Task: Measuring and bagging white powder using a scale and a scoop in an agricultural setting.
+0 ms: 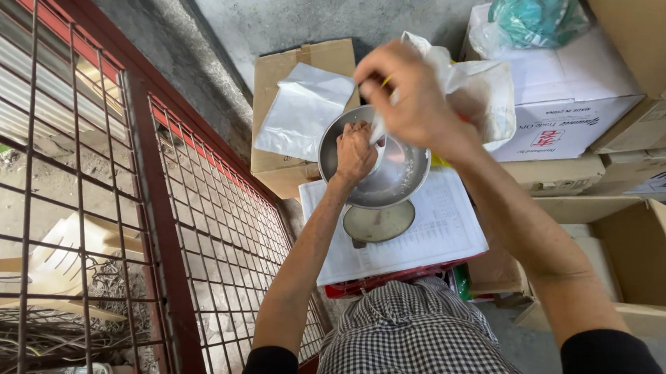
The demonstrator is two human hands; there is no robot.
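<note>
Closest to me I see my lap in checked cloth (423,349), with both bare forearms reaching forward from dark sleeves. Just past the knees a printed sheet of paper (439,233) lies flat over a red crate (389,281), and on that sheet stands a small scale with a round pan (379,221). My left hand (355,151) is curled down inside a steel bowl (396,176) that sits on or just above the scale pan; the fingers are bent against the bowl's inner wall, but I cannot tell whether they pinch anything. My right hand (410,95) is raised above the bowl, clenched on the gathered neck of a white plastic bag (476,91), which hangs tilted over the bowl's far rim. Beyond the bowl a brown carton (282,74) carries a flat clear plastic bag (303,111) on top. To the right stand more cartons, a white printed box (565,109) with a green bag (536,18) on it. A red-framed wire grille (152,198) runs along my left, against a grey concrete floor (283,8).
</note>
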